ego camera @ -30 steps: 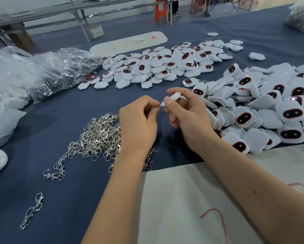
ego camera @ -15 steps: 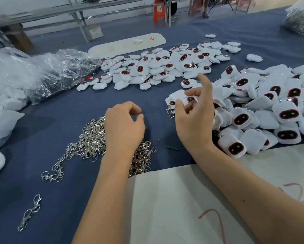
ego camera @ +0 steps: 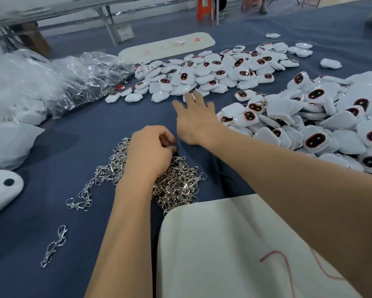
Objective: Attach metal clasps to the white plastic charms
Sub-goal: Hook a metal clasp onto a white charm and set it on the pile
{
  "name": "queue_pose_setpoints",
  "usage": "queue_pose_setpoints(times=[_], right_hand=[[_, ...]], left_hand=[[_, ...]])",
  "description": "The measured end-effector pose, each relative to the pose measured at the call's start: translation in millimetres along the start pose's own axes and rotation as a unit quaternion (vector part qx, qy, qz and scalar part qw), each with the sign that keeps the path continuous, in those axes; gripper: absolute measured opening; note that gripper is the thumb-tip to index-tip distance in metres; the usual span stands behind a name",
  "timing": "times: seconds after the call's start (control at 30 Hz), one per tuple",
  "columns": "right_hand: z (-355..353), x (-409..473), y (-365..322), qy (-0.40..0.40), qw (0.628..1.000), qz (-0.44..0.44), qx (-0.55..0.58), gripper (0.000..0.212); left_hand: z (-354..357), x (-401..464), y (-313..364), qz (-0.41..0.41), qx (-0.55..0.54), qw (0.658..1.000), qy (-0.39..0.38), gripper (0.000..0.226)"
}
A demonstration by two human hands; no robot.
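Assembly workshop: charm heaps, clasp pile on blue-covered worktable (plastic bags beside).

A tangled heap of silver metal clasps lies on the blue worktop. White plastic charms with dark red-rimmed ovals spread in two piles, far and right.
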State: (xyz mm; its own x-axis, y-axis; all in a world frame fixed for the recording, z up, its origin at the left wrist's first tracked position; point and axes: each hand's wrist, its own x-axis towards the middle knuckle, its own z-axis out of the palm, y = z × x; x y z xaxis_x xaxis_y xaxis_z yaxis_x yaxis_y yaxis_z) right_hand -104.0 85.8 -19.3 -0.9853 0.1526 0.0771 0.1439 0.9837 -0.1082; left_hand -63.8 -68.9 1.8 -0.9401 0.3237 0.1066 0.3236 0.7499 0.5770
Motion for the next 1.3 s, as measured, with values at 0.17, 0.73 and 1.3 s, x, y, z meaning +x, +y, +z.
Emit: queue_pose_setpoints(times=[0.17,0.73,1.3], right_hand=[[3.4,12.3,0.6,-0.025,0.998,0.022,0.055,0.063],[-13.7,-60.5,3.7,0.054,0.998,-0.026,0.029,0.043],[-12.1,-115.2,39.9,0.131,0.882,-0.027,0.452,0.003]], left_hand=[[-3.8,-1.8,-2.1,0.027,-0.007,0.999,-0.017,0.015],[-16.2,-1.2,4.5,0.063,-0.064,0.996,-0.017,0.017],[15.4,-4.6,25.0,-0.020,-0.368,0.928,-0.048,0.017]])
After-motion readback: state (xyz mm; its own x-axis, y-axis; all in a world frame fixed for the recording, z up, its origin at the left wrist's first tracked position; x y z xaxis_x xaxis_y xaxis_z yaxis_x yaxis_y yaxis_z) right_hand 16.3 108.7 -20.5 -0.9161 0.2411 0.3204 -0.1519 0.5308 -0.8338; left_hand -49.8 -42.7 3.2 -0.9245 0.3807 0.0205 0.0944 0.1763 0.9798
